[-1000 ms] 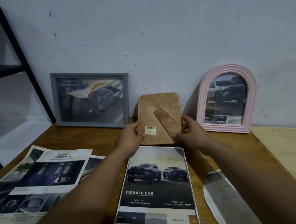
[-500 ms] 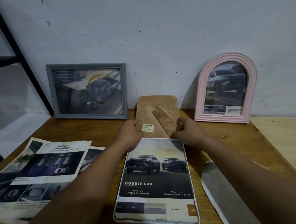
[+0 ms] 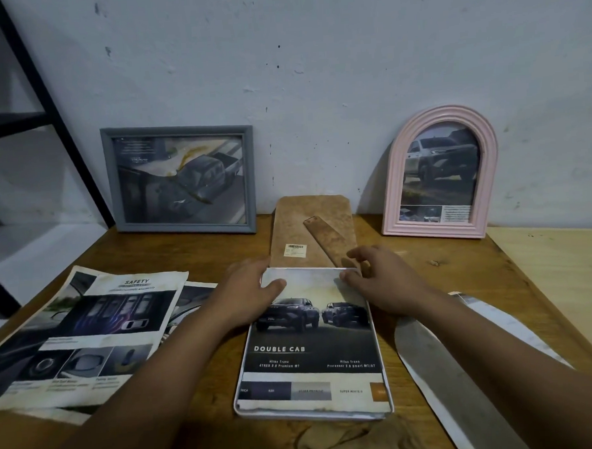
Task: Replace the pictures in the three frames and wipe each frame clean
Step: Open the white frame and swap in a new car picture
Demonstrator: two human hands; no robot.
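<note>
A white frame [image 3: 314, 417] lies flat on the wooden table [image 3: 461, 270] with a "DOUBLE CAB" truck picture [image 3: 311, 350] laid in it. Just beyond its top edge rests the brown backing board [image 3: 296, 224], its stand [image 3: 324, 236] facing up. My left hand [image 3: 246, 292] grips the frame's top left corner, thumb on the picture. My right hand [image 3: 385, 281] hovers at the top right corner with fingers spread, thumb touching the picture. A grey frame [image 3: 250, 178] and a pink arched frame [image 3: 395, 171], both holding truck pictures, lean on the wall.
Loose brochure pages [image 3: 88, 338] lie at the left. A cut sheet of paper [image 3: 442, 364] lies at the right. A brown cloth [image 3: 350, 441] sits at the front edge. A black metal shelf leg [image 3: 40, 83] stands at the far left; a paler tabletop [image 3: 557, 272] adjoins on the right.
Both hands let go of the backing board, which now lies lower behind the white frame. The hands have come back to the top corners of the picture.
</note>
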